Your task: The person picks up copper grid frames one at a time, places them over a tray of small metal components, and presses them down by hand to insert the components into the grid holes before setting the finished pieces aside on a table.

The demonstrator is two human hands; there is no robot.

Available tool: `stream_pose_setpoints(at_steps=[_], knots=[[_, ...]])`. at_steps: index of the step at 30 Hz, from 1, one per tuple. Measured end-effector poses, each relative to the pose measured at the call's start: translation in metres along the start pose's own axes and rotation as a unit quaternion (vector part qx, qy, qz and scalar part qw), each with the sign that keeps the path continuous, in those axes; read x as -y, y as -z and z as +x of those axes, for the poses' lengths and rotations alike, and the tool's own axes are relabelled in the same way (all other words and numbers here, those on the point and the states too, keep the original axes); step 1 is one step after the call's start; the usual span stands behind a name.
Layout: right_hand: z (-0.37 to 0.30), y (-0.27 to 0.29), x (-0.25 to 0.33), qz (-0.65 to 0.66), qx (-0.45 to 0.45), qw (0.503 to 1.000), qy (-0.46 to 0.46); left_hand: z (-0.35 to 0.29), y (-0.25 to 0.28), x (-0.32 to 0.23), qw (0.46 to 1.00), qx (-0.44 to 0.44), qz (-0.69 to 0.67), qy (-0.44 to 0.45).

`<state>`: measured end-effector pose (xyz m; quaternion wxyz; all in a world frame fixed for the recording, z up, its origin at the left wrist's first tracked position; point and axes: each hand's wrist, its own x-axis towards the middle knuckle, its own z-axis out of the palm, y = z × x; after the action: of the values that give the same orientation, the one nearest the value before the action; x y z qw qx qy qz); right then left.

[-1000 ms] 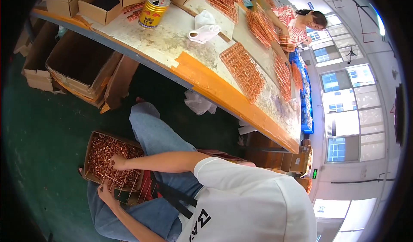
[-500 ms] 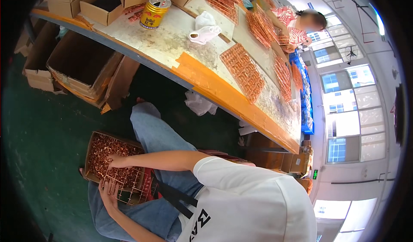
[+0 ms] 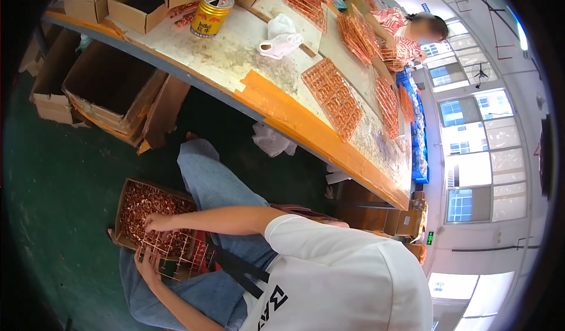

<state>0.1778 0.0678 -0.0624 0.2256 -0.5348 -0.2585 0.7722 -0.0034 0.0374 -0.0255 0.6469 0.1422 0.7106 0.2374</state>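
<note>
Low in front of me, a cardboard box [image 3: 122, 213] holds a heap of small copper-coloured rings [image 3: 141, 204]. A copper-coloured wire rack [image 3: 183, 250] with a grid of bars and short prongs lies slanted over the box's near side and my lap. My left hand [image 3: 148, 264] grips the rack by its lower left edge, fingers spread along the bars. Over the rings, at the rack's upper left corner, is my right hand [image 3: 159, 223]. Its fingers are curled together in a pinch; whatever lies between them is too small to make out.
A workbench [image 3: 276, 104] with an orange-taped edge carries a ring-filled rack [image 3: 332, 98], stacked racks [image 3: 356, 37], a yellow can [image 3: 212, 14] and a white plastic bag [image 3: 281, 40]. Large open cartons [image 3: 112, 90] stand below it. Another person [image 3: 400, 34] handles a rack across the bench.
My right hand has shifted slightly left, and its fingers have curled closer together by the rack's corner. My left hand and the rack stay nearly in place.
</note>
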Motion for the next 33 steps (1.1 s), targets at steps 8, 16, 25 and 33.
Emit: stream_pose_setpoints(at_steps=[8, 16, 25, 33], knots=[[-0.033, 0.038, 0.056, 0.217, 0.021, 0.973, 0.076, -0.069, -0.015, -0.044, 0.978, 0.177, 0.047, -0.102], [-0.321, 0.049, 0.122, -0.05, -0.133, 0.917, 0.373, -0.216, -0.115, -0.087, 0.952, 0.089, -0.07, -0.286], [-0.616, 0.301, 0.079, 0.071, -0.578, 0.751, 0.313, -0.359, -0.408, -0.034, 0.742, 0.514, 0.243, -0.356], [-0.743, 0.538, -0.084, -0.149, -0.881, 0.437, -0.102, -0.345, -0.485, 0.03, 0.373, 0.214, 0.525, -0.735]])
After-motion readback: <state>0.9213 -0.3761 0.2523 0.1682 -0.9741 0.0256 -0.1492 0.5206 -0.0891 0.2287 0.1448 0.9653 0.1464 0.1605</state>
